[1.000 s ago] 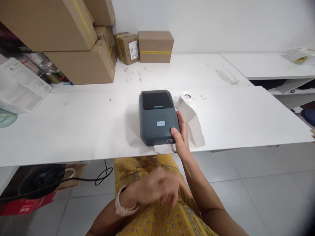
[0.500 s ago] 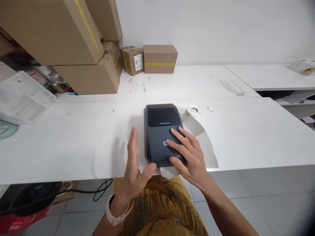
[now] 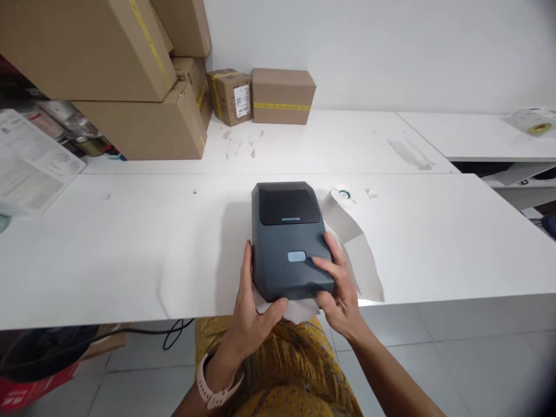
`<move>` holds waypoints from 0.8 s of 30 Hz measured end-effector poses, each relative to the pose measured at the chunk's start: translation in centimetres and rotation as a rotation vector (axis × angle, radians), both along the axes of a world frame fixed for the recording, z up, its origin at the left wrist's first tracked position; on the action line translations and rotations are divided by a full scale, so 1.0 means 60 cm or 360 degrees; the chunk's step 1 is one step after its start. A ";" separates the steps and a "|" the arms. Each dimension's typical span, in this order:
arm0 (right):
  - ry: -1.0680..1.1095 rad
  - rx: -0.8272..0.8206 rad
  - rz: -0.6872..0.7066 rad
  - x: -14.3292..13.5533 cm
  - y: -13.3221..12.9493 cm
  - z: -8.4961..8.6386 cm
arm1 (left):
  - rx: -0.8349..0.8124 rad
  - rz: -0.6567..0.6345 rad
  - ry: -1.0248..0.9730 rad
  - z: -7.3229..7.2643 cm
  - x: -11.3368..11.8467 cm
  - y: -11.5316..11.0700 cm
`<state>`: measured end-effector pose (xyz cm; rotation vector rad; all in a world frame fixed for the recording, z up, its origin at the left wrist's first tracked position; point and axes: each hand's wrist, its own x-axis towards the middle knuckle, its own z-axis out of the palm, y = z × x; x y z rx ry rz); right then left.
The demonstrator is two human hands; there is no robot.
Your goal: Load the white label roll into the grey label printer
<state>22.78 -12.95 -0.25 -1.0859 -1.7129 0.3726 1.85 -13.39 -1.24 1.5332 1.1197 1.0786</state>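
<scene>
A dark grey label printer (image 3: 282, 278) sits near the front edge of the white table, with a black window on top and a pale blue button (image 3: 296, 256). Along its left side lie the fingers of my left hand (image 3: 252, 318), the thumb at the front edge. My right hand (image 3: 343, 295) grips the right side, with one finger bent over the top beside the button. White paper (image 3: 302, 311) shows under the printer's front. To the right, a strip of label paper (image 3: 362, 263) runs to a small roll (image 3: 344, 195).
Cardboard boxes (image 3: 134, 130) are stacked at the back left. Two smaller boxes (image 3: 282, 95) stand against the wall. A clear bag with printed paper (image 3: 32, 162) lies at far left, and another roll (image 3: 536, 123) at far right. A black cable (image 3: 143, 332) hangs below the table edge.
My left hand has come in from beside the printer to hold its left side. My right hand has slid off the button and top to the right side.
</scene>
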 end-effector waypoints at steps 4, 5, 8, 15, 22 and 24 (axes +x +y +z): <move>0.0351 -0.0210 -0.0122 -0.016 -0.021 -0.023 | 0.0271 0.0065 0.0200 0.000 -0.010 0.001; 0.0361 -0.0227 -0.0130 -0.019 -0.022 -0.016 | 0.0362 0.0094 0.0255 0.005 -0.012 0.005; 0.0255 -0.0207 -0.0118 -0.015 -0.011 0.024 | 0.0628 0.0156 0.0348 0.035 -0.018 0.028; -0.0181 0.0128 -0.0039 0.026 0.089 0.148 | 0.0731 0.0387 -0.0350 0.096 -0.009 0.156; -0.0064 0.0285 -0.0084 0.014 0.246 0.244 | 0.0008 0.0433 -0.0222 0.047 -0.012 0.222; -0.0046 0.0162 -0.0102 0.021 0.299 0.258 | -0.0022 0.0297 -0.0087 0.036 -0.014 0.218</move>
